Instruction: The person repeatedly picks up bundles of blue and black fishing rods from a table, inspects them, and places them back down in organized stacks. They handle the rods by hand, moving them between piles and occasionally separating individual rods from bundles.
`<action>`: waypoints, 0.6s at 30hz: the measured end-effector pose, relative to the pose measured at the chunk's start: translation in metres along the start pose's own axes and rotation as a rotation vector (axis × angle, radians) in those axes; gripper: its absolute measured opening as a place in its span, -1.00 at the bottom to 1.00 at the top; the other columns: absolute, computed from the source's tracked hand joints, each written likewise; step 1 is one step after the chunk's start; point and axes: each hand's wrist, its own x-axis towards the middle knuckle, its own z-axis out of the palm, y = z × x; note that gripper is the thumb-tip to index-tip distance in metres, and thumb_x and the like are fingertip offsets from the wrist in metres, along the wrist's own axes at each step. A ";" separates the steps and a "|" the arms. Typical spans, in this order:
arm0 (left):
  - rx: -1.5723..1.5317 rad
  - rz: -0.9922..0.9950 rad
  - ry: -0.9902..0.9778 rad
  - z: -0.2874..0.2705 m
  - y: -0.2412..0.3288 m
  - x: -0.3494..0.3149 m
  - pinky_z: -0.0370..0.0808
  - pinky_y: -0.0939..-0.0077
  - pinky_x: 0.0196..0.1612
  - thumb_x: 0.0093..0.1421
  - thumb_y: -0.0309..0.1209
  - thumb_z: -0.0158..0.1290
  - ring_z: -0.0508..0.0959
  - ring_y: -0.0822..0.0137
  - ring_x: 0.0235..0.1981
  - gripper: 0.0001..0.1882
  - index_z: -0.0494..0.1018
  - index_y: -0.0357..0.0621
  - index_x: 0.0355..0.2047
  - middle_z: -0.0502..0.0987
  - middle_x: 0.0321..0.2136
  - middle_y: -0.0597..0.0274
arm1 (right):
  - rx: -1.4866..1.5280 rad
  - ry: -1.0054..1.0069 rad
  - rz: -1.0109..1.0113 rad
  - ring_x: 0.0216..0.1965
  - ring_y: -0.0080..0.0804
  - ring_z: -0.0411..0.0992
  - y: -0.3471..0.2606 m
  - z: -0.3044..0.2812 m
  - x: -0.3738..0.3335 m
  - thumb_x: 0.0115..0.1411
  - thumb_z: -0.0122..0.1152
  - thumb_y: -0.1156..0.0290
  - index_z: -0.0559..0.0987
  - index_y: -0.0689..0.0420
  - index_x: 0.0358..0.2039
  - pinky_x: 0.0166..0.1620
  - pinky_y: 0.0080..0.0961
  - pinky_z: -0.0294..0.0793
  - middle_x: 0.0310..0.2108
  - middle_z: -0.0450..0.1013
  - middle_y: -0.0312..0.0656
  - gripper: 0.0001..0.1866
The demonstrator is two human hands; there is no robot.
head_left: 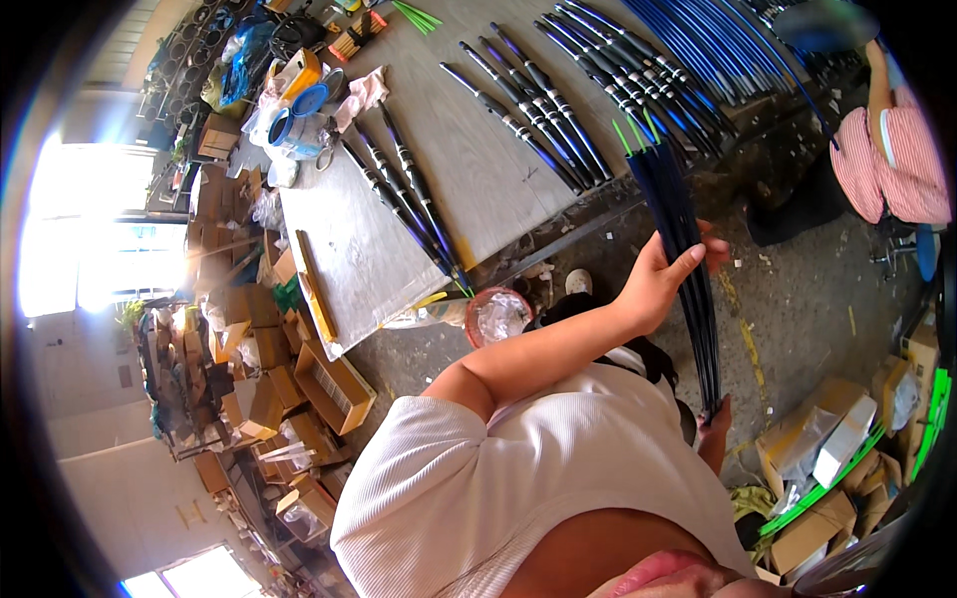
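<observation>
A bundle of slim dark fishing rod sections with bright green tips is held across my front. My left hand is closed around the middle of it, thumb over the rods. Down at the black lower ends my right hand grips the bundle, though its fingers are partly hidden. The green tips point toward the grey table and its front edge. On the table lie groups of blue and black fishing rod handles, with three more handles lying nearer its left side.
Under the table edge stands a red-rimmed bin holding clear plastic. A person in a striped top sits to the right. Open cartons stand at lower right, and cardboard boxes are piled on the left. Long blue rods lie at the far end.
</observation>
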 end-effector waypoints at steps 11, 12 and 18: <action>-0.335 -0.326 0.189 -0.110 -0.064 -0.003 0.37 0.04 -0.01 0.20 -0.42 -0.03 0.40 0.14 0.01 -0.46 0.09 -0.01 0.18 0.42 -0.04 0.19 | -0.292 0.610 -0.140 -0.22 -0.01 0.36 -0.007 -0.081 -0.022 0.16 -0.12 -0.13 0.47 0.29 -0.13 -0.29 0.06 0.33 -0.17 0.40 0.02 -0.35; -0.368 -0.327 0.190 -0.123 -0.071 -0.002 0.37 0.04 -0.01 0.21 -0.42 -0.03 0.39 0.14 0.01 -0.46 0.09 0.01 0.19 0.42 -0.04 0.19 | -0.323 0.629 -0.148 -0.24 -0.01 0.37 -0.012 -0.073 -0.032 0.16 -0.12 -0.13 0.49 0.29 -0.16 -0.31 0.03 0.35 -0.19 0.41 0.02 -0.35; -0.591 -0.379 0.222 -0.161 -0.087 0.009 0.35 0.04 0.01 0.21 -0.38 -0.05 0.38 0.11 0.03 -0.43 0.06 0.14 0.21 0.38 0.00 0.16 | -0.397 0.630 -0.261 -0.40 -0.10 0.38 -0.010 -0.068 -0.037 0.15 -0.09 -0.12 0.52 0.31 -0.28 -0.44 -0.08 0.36 -0.35 0.44 -0.01 -0.37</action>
